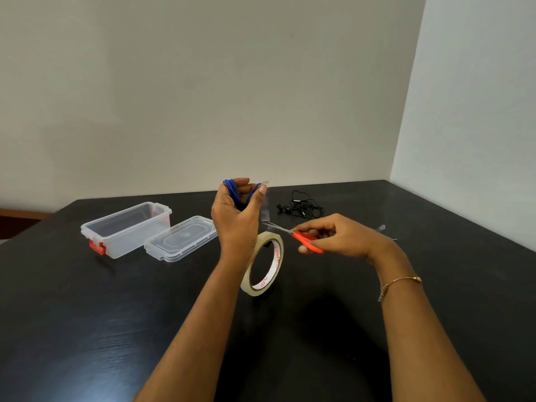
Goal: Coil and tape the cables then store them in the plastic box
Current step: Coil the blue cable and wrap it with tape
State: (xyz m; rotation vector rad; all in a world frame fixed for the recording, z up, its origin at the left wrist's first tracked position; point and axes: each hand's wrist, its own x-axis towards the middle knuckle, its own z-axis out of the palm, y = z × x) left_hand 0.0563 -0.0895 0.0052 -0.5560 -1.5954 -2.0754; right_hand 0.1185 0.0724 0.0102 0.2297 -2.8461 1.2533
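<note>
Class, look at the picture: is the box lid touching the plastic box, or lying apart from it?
Apart. The head view shows a strip of dark table between the lid and the plastic box.

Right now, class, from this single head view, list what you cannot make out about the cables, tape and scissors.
- Blue cable: most of its coil is hidden inside the left hand.
- Scissors: the handles are covered by the right hand; the blades are blurred.
- Tape roll: the print inside it is too small to read.
- Black earphones: too small to tell whether they are coiled.
</note>
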